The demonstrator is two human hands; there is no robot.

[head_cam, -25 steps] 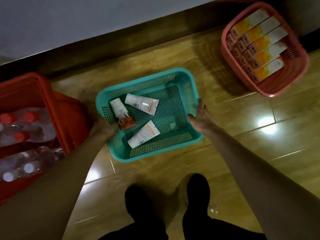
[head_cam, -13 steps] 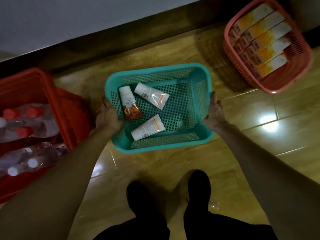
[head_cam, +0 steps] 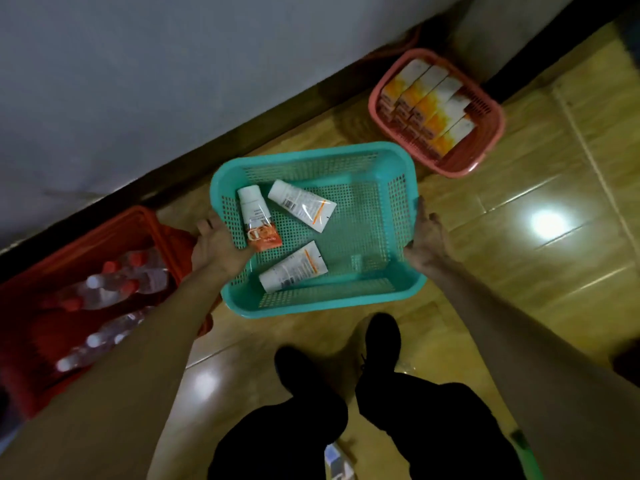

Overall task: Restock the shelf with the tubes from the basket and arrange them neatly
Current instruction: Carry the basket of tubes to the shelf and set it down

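A teal perforated basket (head_cam: 367, 157) is held over the tiled floor. My left hand (head_cam: 216, 245) grips its left rim and my right hand (head_cam: 427, 239) grips its right rim. Three tubes lie loose inside, toward the left half. One is a white tube with an orange end (head_cam: 258, 220) next to the left wall. A second white tube (head_cam: 302, 205) lies slanted beside it. The third white tube (head_cam: 293, 268) lies near the front wall. No shelf is in view.
A pink basket (head_cam: 485, 147) packed with several orange-and-white boxes sits on the floor at the upper right. A red crate (head_cam: 166, 230) of water bottles stands at the left. A grey wall with a dark skirting runs behind. My black shoes (head_cam: 382, 337) are below the basket.
Both hands have kept their grip on the teal basket, and it appears to have come up off the floor toward me. The view has tilted. The tubes have kept their places inside.
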